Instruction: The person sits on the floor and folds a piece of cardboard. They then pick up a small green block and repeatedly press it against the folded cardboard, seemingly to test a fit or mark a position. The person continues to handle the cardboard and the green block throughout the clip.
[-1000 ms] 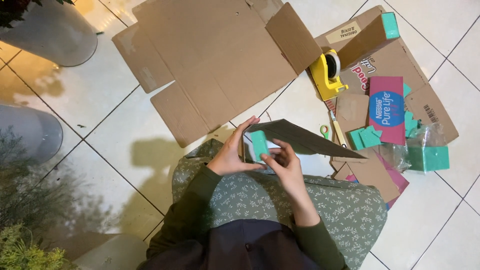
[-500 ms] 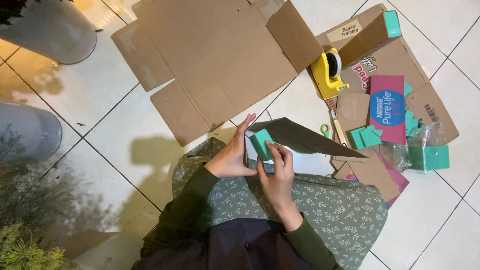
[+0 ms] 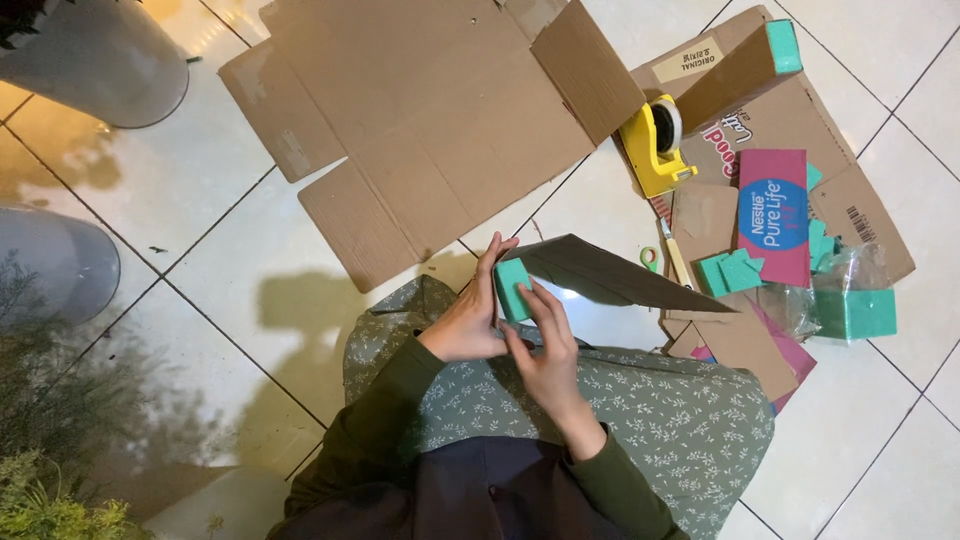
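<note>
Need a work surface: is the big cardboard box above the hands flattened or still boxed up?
Flattened. The big cardboard box lies spread open on the tiled floor, its flaps splayed outward and no walls standing.

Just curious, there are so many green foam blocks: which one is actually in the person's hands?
The green block pressed between both hands over the lap, against the dark cardboard sheet. The others lie on the floor.

From my screen I see a big flattened cardboard box [image 3: 420, 120] spread on the tiled floor [image 3: 200, 270], with a yellow tape dispenser [image 3: 655, 140] just off its right flap. Further right — more cardboard, a pink carton [image 3: 775, 215], loose green foam blocks [image 3: 730, 270] and a clear bag [image 3: 850, 300]. Two grey pots [image 3: 95, 60] stand at the left edge.
</note>
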